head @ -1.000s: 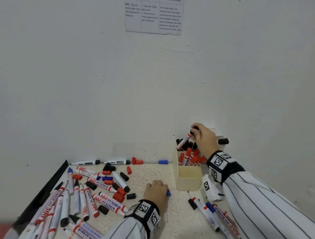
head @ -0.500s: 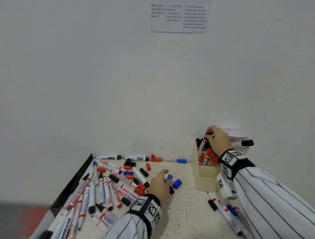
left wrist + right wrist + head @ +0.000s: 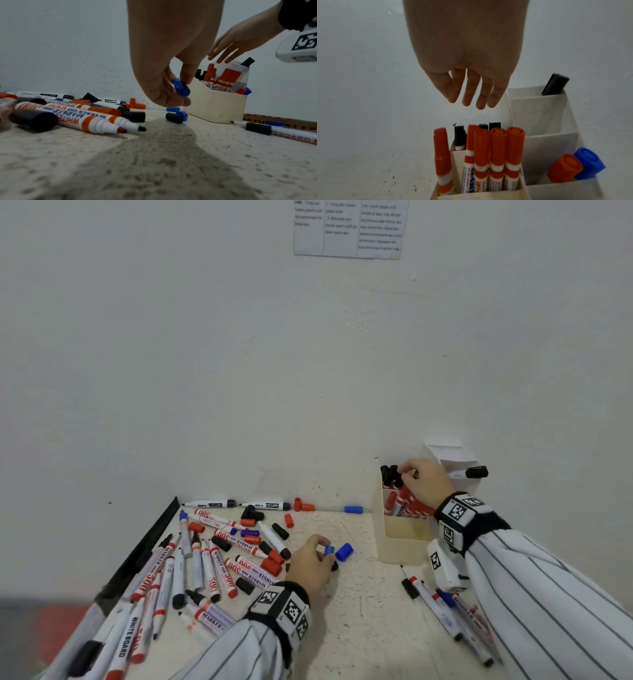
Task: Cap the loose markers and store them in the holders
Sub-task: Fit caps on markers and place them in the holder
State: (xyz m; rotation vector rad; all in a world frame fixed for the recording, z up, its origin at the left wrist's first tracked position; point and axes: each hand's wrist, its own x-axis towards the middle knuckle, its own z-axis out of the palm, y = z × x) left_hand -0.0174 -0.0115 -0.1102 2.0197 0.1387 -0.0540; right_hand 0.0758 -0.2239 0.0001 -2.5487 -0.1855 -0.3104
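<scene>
In the head view, the speckled cream worktop (image 3: 363, 628) fills the lower part of the frame. At lower left many loose white markers with red, black and blue ends (image 3: 219, 563) lie in a heap with scattered caps, and a few more markers (image 3: 445, 611) lie at lower right. At centre right, the cream plastic holder (image 3: 400, 542) already keeps a group of capped red and black markers, so I judge the task is partly done and much is left. The left hand (image 3: 310, 559) pinches a small blue plastic cap (image 3: 329, 550), and a second blue cap (image 3: 344, 552) lies just beside it on the worktop. The right hand (image 3: 424, 481) is over the holder. In the left wrist view, at the centre, the thumb and fingertips (image 3: 186, 76) hold the blue cap (image 3: 181, 88) a little above the worktop, so this grip is closed on the cap; no blue marker is near it. In the right wrist view, the right hand (image 3: 467, 54) hangs in the upper centre with fingers (image 3: 469, 94) straight and apart, holding nothing, above the capped red markers (image 3: 496, 151) that stand in the holder at the bottom.
</scene>
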